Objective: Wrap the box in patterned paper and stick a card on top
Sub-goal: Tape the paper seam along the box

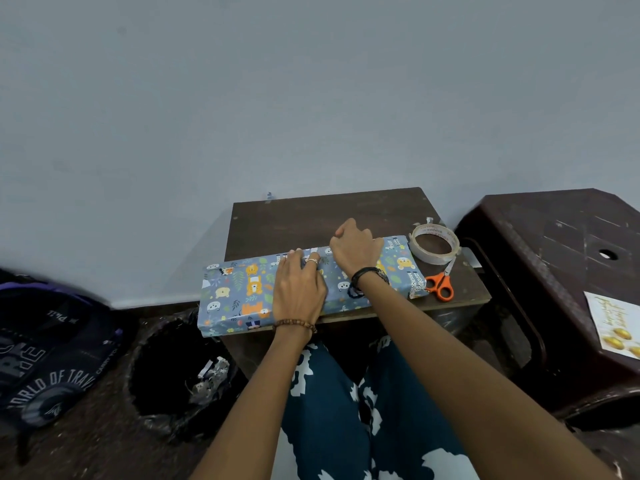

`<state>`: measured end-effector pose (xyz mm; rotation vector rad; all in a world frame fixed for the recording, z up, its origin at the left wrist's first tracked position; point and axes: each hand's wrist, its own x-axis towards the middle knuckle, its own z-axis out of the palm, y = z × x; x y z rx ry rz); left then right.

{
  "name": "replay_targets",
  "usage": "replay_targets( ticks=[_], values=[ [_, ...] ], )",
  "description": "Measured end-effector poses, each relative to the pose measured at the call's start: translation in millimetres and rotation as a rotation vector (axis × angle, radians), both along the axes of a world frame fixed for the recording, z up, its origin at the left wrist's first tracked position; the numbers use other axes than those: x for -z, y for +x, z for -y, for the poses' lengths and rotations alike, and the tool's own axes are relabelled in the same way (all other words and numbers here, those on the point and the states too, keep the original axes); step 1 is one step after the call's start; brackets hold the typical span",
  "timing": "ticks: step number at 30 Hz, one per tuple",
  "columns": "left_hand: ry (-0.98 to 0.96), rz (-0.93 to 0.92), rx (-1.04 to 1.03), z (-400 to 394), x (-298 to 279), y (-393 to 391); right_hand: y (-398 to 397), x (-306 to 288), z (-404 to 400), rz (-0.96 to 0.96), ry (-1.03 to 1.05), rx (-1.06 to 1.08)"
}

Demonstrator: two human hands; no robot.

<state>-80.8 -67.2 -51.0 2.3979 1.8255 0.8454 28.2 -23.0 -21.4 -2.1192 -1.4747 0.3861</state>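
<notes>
You're deep in the wrapping step here: the box (242,292), already covered in blue animal-print paper (221,299), lies lengthwise across the small dark wooden table (329,213), its near-left end jutting out past the table edge. Your left hand (299,289) lies flat on top of the box with fingers stretched toward the far edge, pressing the paper down right where a pale strip, probably tape, shows beside your ringed finger. Your right hand (355,251) is curled at that same far edge, fingers bent over the seam, though from this angle I can't tell whether they pinch a tape end or just rub it flat. The right end of the box looks folded and closed; the left end seems closed too. The tape roll (434,245) sits just beside the box's right end, with the orange-handled scissors (441,285) near it. The card (614,323), pale with gold lettering, waits well apart on the brown plastic stool (554,244) to your right. Next, I'd say: smooth that seam firm, then reach for the card and fresh tape.
</notes>
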Motion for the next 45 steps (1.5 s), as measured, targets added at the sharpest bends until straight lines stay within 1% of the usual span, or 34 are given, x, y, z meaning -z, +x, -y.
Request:
replay_targets(
  ticks=[2,3,4,6,7,9,10,12,14,16,18,19,20,22,24,25,26,27,29,30,31,33,34,35,37,38,39,41,42,43,45],
  values=[
    [-0.022,-0.011,0.009,2.0,-0.1,0.2,5.1,9.4,1.4,0.130,0.075,-0.015],
    [-0.026,-0.015,0.005,2.1,-0.1,0.1,10.2,10.7,2.0,0.126,0.084,-0.076],
    [-0.031,-0.017,-0.002,1.8,0.2,-0.2,16.9,7.9,5.0,0.066,0.072,-0.168],
    [-0.036,-0.018,-0.014,0.5,2.0,-0.3,34.9,-4.7,15.7,-0.056,-0.041,-0.386],
    [-0.035,-0.019,-0.021,0.0,2.3,-0.2,45.3,-11.6,22.2,-0.013,-0.127,-0.498],
    [-0.036,-0.025,-0.028,0.3,1.4,0.3,63.9,-21.2,31.8,0.210,-0.290,-0.663],
    [-0.050,-0.042,-0.022,0.4,-0.1,0.2,71.2,-23.2,34.7,0.308,-0.332,-0.716],
    [-0.067,-0.073,0.006,-1.8,-3.3,-2.1,80.3,-24.5,36.0,0.401,-0.336,-0.758],
    [-0.064,-0.111,0.061,-5.8,-8.3,-6.1,81.4,-24.7,34.5,0.383,-0.348,-0.772],
    [-0.084,-0.217,0.112,-10.4,-13.3,-12.2,77.7,-23.4,33.5,0.327,-0.366,-0.775],
    [-0.106,-0.344,0.118,-14.5,-14.5,-20.8,74.0,-22.4,35.0,0.316,-0.332,-0.746],
    [-0.098,-0.358,0.107,-15.3,-14.1,-25.6,73.0,-21.0,36.4,0.329,-0.299,-0.710],
    [-0.062,-0.300,0.096,-14.8,-13.7,-29.6,71.2,-20.7,39.3,0.342,-0.252,-0.662],
    [0.009,-0.066,0.076,-11.6,-14.8,-31.5,65.9,-16.6,44.8,0.369,-0.115,-0.539],
    [0.012,0.135,0.014,-9.6,-14.8,-27.0,52.9,-12.8,50.8,0.388,-0.001,-0.357],
    [-0.022,0.242,-0.030,-7.5,-15.0,-21.6,43.0,-11.1,53.7,0.375,0.020,-0.248],
    [-0.091,0.393,-0.065,-4.2,-14.5,-13.0,31.8,-10.4,56.3,0.338,0.020,-0.142],
    [-0.178,0.591,-0.072,1.9,-16.1,-3.0,20.8,-9.4,57.8,0.284,0.014,-0.050],
    [-0.358,1.049,-0.019,16.1,-17.4,19.4,2.8,-7.4,59.4,0.193,0.009,0.083],
    [-0.432,1.218,0.010,23.1,-15.9,29.3,-3.5,-6.4,60.2,0.180,0.000,0.120],
    [-0.482,1.337,0.022,29.5,-14.5,37.0,-7.0,-4.5,61.3,0.180,-0.012,0.139],
    [-0.483,1.465,0.016,35.0,-7.4,44.7,-7.5,-1.0,65.9,0.139,-0.009,0.126],
    [-0.462,1.461,-0.004,36.4,-3.8,44.2,-4.3,-0.5,69.6,0.061,0.015,0.096],
    [-0.446,1.400,-0.033,37.3,-0.7,42.5,1.0,0.2,73.5,-0.076,0.050,0.055],
    [-0.436,1.204,-0.069,40.0,6.5,38.2,16.1,0.1,82.9,-0.433,0.148,-0.037],
    [-0.437,1.157,-0.066,43.2,9.0,35.5,24.3,1.9,88.6,-0.561,0.202,-0.065],
    [-0.442,1.168,-0.040,47.5,10.3,32.9,32.3,5.3,93.9,-0.629,0.248,-0.073],
    [-0.447,1.240,0.018,57.4,12.0,27.8,45.1,14.1,104.1,-0.682,0.298,-0.070],
    [-0.440,1.235,0.027,62.6,13.4,25.4,49.2,18.5,109.6,-0.702,0.299,-0.078],
    [-0.433,1.188,0.028,68.4,14.3,23.0,51.7,23.7,114.7,-0.717,0.295,-0.095],
    [-0.414,0.997,0.016,76.7,17.3,20.3,52.4,32.6,126.0,-0.744,0.296,-0.140]
  ],
)
